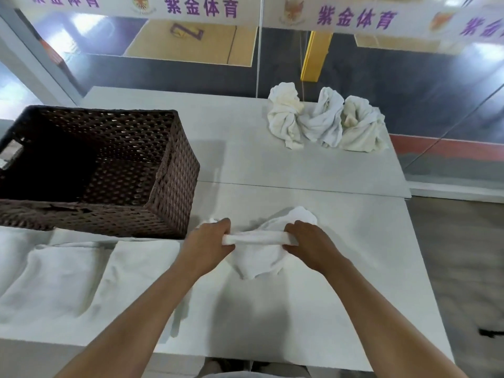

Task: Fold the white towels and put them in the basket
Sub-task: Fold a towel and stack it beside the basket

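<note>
A crumpled white towel (pixel 259 257) lies on the white table (pixel 341 268) in front of me. My left hand (pixel 210 241) and my right hand (pixel 311 242) each grip one end of a bunched edge of it, stretched taut between them. The dark brown woven basket (pixel 174 186) stands at the left, open and with nothing visible inside. Several crumpled white towels (pixel 324 121) sit in a heap at the far right of the table. Flat white towels (pixel 71 274) lie spread on the table in front of the basket, at the left.
A seam (pixel 300 188) runs across between two table sections. A glass wall with a banner stands behind the table. The table's right edge drops to a grey floor (pixel 463 268).
</note>
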### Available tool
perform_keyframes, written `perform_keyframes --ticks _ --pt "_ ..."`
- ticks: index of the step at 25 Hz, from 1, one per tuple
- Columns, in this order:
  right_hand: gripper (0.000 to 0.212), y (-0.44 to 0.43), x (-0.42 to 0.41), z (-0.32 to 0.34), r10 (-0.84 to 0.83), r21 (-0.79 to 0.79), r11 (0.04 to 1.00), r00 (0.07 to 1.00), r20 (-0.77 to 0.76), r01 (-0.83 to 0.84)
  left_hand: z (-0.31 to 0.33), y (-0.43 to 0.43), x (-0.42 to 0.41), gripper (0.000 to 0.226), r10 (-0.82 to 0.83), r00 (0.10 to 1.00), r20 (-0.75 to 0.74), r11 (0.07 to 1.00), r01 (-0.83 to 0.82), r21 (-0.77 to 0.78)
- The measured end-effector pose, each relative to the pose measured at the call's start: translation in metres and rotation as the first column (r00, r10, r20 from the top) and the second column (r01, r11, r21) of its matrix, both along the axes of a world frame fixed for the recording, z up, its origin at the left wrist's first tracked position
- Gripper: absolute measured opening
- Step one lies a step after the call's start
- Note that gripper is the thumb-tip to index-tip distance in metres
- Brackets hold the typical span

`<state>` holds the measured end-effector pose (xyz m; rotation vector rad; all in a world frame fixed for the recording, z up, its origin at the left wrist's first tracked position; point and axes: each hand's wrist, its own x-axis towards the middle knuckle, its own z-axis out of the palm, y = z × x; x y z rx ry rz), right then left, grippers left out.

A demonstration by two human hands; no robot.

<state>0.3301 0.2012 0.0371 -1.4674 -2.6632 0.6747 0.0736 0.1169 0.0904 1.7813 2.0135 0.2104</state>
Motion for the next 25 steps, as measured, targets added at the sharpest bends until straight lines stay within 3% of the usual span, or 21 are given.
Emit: perform_keyframes --ticks 6,8,10,13,15,16,17,19,21,23,25 --pt "0.019 -0.019 0.033 0.025 -0.177 0.089 0.983 0.954 0.24 0.16 0.053 -0.002 -0.008 0.022 -0.045 0.97 0.24 0.998 0.034 0.049" --pt "0.014 -0.032 0.045 0.028 -0.285 0.136 0.956 0.928 0.239 0.259 0.066 -0.008 -0.009 0.024 -0.049 0.929 0.367 0.995 0.013 0.1" --pt "0.012 -0.045 0.059 0.028 -0.439 0.104 0.897 0.895 0.083 0.43 0.078 -0.011 -0.016 0.025 -0.056 0.885 0.462 0.983 -0.03 0.178" --pt "0.011 -0.056 0.076 0.039 -0.643 -0.095 0.757 0.713 -0.279 0.646 0.098 -0.018 -0.026 0.035 -0.079 0.802 0.592 0.988 -0.017 0.155" --pt "0.01 -0.057 0.079 0.053 -0.672 -0.19 0.723 0.614 -0.413 0.664 0.107 -0.023 -0.027 0.052 -0.082 0.689 0.721 0.996 0.086 0.031" --pt "0.011 -0.058 0.079 0.062 -0.669 -0.217 0.724 0.589 -0.453 0.655 0.111 -0.026 -0.027 0.056 -0.086 0.667 0.74 0.992 0.127 0.001" --pt "0.013 -0.059 0.079 0.07 -0.657 -0.22 0.732 0.582 -0.479 0.645 0.113 -0.027 -0.026 0.054 -0.104 0.7 0.706 0.989 0.149 -0.003" --pt "0.01 -0.06 0.083 0.082 -0.605 -0.128 0.763 0.63 -0.486 0.633 0.115 -0.026 -0.027 0.023 -0.132 0.86 0.494 0.986 0.167 -0.027" --pt "0.006 -0.065 0.094 0.092 -0.541 -0.025 0.816 0.748 -0.385 0.577 0.123 -0.026 -0.025 0.008 -0.153 0.938 0.31 0.985 0.171 -0.033" --pt "0.012 -0.071 0.107 0.096 -0.483 0.034 0.865 0.849 -0.215 0.501 0.133 -0.022 -0.021 0.012 -0.092 0.953 0.289 0.995 0.076 0.064" --pt "0.024 -0.077 0.124 0.093 -0.478 0.119 0.863 0.87 -0.117 0.49 0.143 -0.016 -0.016 0.014 -0.007 0.933 0.359 0.981 -0.062 0.182"
